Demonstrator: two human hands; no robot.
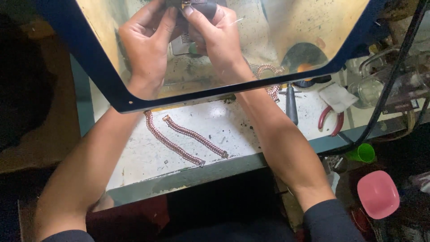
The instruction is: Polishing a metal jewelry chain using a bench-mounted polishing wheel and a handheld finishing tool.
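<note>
Both hands work behind a clear shield with a dark blue frame (179,95). My left hand (148,40) and my right hand (217,38) meet at the top edge of the view, fingers pinched together on a small dark piece (197,6); what it is stays unclear. A thin wire pokes out beside my right hand. On the white worktop (210,125) below my forearms lie two straight copper-coloured chain bracelets (172,143) (195,134), side by side. A third, curled chain (271,78) sits right of my right wrist.
A dark-handled tool (291,105) and red-handled pliers (331,118) lie on the bench's right side near a white cloth (338,96). Glass jars (371,89) stand at the far right. A green cup (363,153) and a pink bowl (377,194) sit below the bench edge.
</note>
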